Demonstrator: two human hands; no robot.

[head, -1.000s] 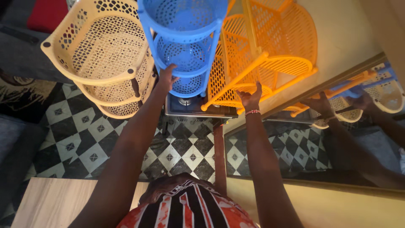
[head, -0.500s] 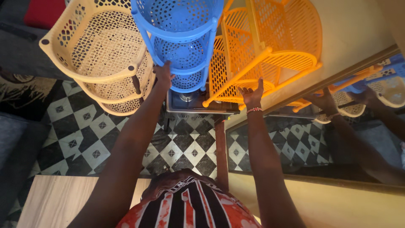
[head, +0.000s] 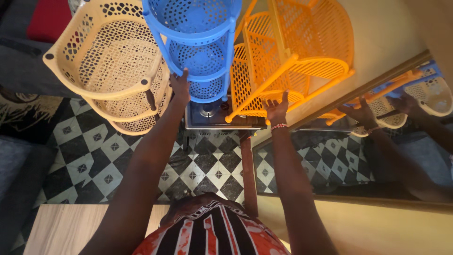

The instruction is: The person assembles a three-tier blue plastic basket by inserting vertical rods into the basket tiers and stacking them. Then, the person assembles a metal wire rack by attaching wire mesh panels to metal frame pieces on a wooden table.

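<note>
Light, stiff, slightly flexing perforated plastic: left hand curled around blue tiered basket rack upright post, right hand spread under orange lattice rack.

— What stands to the left of the room?
— A cream perforated tiered rack, set on a floor of black-and-white diamond tiles. Behind it a dark grey sofa carries a red cushion.

— And lower down the scene?
— A steel gas burner sits low against the yellow wall. A wood-framed mirror leans along that wall and reflects the tiles. A strip of pale wood-grain board shows at the bottom left, and a striped red, black and white garment fills the bottom centre.
</note>
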